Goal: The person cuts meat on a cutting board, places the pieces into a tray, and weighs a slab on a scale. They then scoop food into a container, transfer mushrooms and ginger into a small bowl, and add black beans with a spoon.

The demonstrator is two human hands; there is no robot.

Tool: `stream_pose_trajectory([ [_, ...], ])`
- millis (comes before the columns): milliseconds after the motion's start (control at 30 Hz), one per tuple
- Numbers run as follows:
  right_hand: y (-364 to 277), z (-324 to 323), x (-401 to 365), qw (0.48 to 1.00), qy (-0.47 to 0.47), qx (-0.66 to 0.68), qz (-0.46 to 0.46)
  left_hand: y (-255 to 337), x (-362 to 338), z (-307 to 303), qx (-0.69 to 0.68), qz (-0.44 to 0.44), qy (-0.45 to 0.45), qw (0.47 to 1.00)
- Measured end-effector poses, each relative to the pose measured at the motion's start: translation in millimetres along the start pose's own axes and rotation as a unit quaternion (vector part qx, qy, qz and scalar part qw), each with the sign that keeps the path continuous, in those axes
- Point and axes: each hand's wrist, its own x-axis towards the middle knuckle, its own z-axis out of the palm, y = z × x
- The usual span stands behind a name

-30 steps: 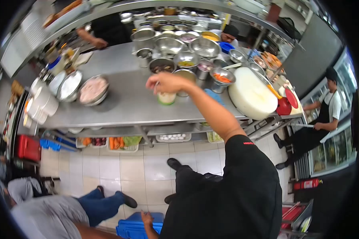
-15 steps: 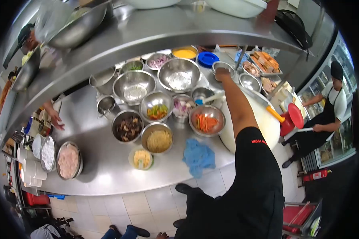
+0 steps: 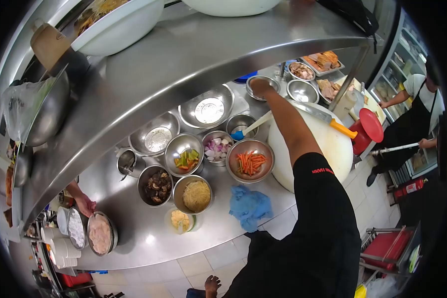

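My right hand reaches across the counter into a small metal bowl under the shelf's edge; its fingertips are hidden. Low in the view, my left hand hangs beside my body with its fingers loosely apart and nothing in it. Under my right forearm stands a large round white container, with an orange-handled knife on top. Near it are a bowl of carrot strips, a blue-tipped spatula in a metal pot and a crumpled blue cloth.
Bowls of noodles, dark pieces and cut peppers stand left. Another person's hand touches the bowl of pale meat. A steel shelf arches overhead. A co-worker stands right by a red container.
The view has shifted, and the counter items sit lower and further left. The other person's hand at left has moved down to the pale meat bowl. My right hand is still at the small bowl.
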Motion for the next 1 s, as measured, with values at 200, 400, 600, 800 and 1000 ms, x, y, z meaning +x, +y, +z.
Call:
stream_pose_trajectory([
  [200,-20,-13,-13,0.994,0.088,0.019,0.069,-15,44,-22,0.029,0.046,-0.040,0.998],
  [400,-39,-35,-59,0.965,0.237,0.075,0.084,4,-22,-9,0.098,0.106,0.021,0.989],
  [600,-73,-148,-293,0.918,0.291,0.270,-0.017,0,28,32,0.211,0.158,-0.131,0.956],
  [800,-66,-160,-527,0.882,0.223,0.415,-0.001,60,-41,131,0.365,0.331,-0.251,0.833],
  [1000,-31,-114,-665,0.869,0.205,0.435,0.116,110,-161,244,0.324,0.358,-0.435,0.760],
])
